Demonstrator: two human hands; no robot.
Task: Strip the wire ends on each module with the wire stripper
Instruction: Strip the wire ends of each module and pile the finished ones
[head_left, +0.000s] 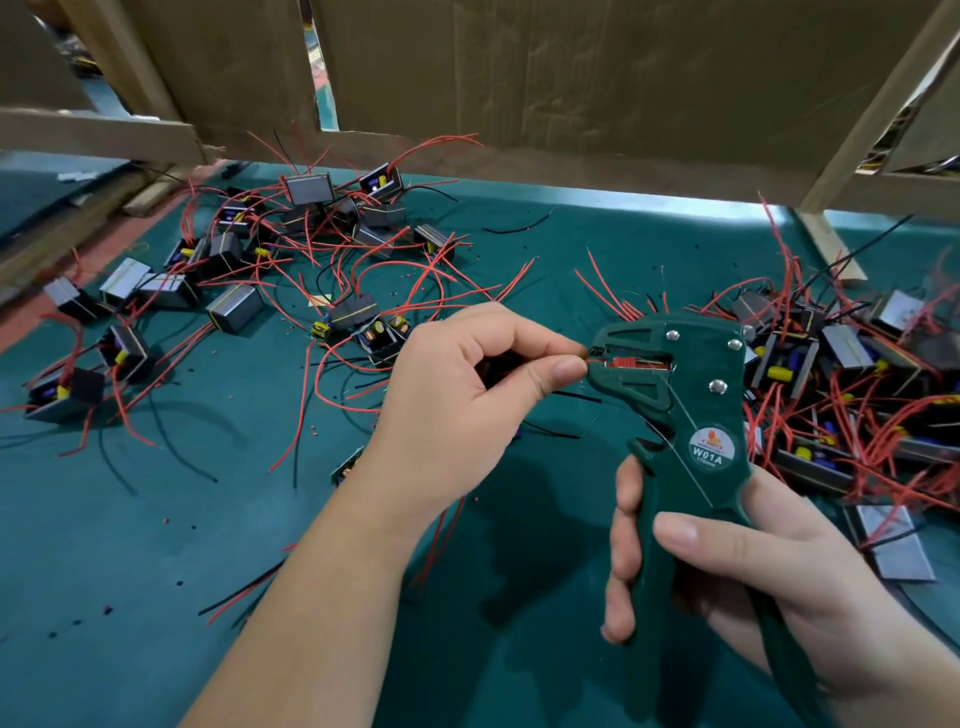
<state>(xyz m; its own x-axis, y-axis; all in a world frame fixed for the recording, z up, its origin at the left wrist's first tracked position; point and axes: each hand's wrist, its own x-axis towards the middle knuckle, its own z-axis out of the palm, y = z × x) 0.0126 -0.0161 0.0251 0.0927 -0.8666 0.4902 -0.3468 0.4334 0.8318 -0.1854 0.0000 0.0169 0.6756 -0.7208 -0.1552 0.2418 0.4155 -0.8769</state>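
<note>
My right hand (737, 582) grips the handles of a dark green wire stripper (675, 395) held upright above the mat, its jaws pointing left. My left hand (467, 384) pinches a thin red wire (592, 358) between thumb and forefinger, right at the jaw opening. The module that this wire belongs to is mostly hidden under my left palm; a bit of green circuit board (347, 465) shows beside my wrist. Red and black wires (439, 535) hang below my left hand.
Several grey box modules with red and black wires lie scattered at the left (234, 306) and heaped at the right (841, 374) on the green mat (130, 571). Cardboard panels (571, 78) and wooden battens wall off the back. Small insulation scraps dot the mat.
</note>
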